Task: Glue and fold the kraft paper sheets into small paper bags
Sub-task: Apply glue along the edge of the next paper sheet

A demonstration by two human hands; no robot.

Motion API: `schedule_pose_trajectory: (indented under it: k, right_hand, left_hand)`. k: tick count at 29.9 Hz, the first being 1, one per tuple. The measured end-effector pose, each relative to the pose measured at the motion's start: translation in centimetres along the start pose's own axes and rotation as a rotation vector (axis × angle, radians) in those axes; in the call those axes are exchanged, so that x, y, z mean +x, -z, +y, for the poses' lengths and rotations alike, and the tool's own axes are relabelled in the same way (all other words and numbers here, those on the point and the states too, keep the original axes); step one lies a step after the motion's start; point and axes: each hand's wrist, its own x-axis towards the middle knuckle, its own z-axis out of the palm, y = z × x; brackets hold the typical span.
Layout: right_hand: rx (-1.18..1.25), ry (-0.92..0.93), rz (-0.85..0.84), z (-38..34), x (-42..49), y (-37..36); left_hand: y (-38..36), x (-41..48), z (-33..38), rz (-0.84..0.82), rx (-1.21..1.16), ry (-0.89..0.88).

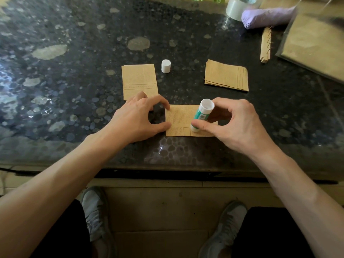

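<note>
A printed kraft paper sheet (179,120) lies flat near the front edge of the dark stone table (74,81). My left hand (137,118) pins its left edge with fingertip and thumb. My right hand (232,121) pinches a green and white glue stick (202,113), whose lower end touches the sheet's near right part. The stick's white cap (165,66) stands upright farther back. A folded kraft piece (138,81) lies left of the cap. A stack of kraft sheets (227,75) sits to the back right.
At the back right are a tape roll (236,8), a lilac bundle (268,15), a spiral-bound kraft notebook (266,45) and a clear sleeve with brown paper (312,45). The table's front edge runs just below my hands; my shoes show under it.
</note>
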Motion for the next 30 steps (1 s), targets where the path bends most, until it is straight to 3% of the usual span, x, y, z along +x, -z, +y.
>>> schedule_pose_trajectory:
  k: [20,26,30]
  right_hand:
    - [0.103,0.067,-0.164,0.1,-0.2,1.1]
    - [0.254,-0.007,0.029,0.6,-0.5,1.2]
    - [0.208,0.027,0.146,0.8,-0.1,0.8]
  left_hand:
    - [-0.1,0.0,0.0,0.005,0.006,-0.005]
    - [0.0,0.0,0.0,0.004,0.000,-0.003]
    - [0.0,0.0,-0.1,0.006,-0.001,-0.013]
